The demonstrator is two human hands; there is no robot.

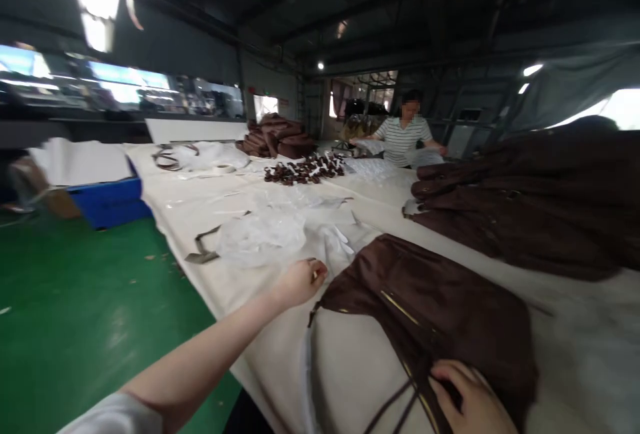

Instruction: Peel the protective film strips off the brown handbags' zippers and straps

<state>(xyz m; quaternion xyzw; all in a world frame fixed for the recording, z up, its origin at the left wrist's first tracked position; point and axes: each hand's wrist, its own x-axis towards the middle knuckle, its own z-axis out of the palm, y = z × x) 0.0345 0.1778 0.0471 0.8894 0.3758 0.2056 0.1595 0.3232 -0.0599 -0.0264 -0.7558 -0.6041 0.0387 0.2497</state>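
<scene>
A dark brown fabric bag (450, 287) with gold-coloured zips lies on the cloth-covered table in front of me. My left hand (303, 281) is closed, fingers curled, beside the bag's left tip and against crumpled clear plastic (270, 234). What its fingers hold, if anything, I cannot make out. Low on the bag's near side, my right hand (470, 394) has thumb and fingers curled on the brown fabric beside a zip. Thin dark straps (393, 411) trail from the bag toward me. A pale strip (307, 374) hangs down below its left tip.
Brown bags are heaped at right (540, 201), with another brown pile (275, 135) at the far end. Small brown pieces (305, 169) cluster mid-table. A blue crate (107, 201) stands left on the green floor (100, 314). A person (403, 137) in a striped shirt handles plastic opposite.
</scene>
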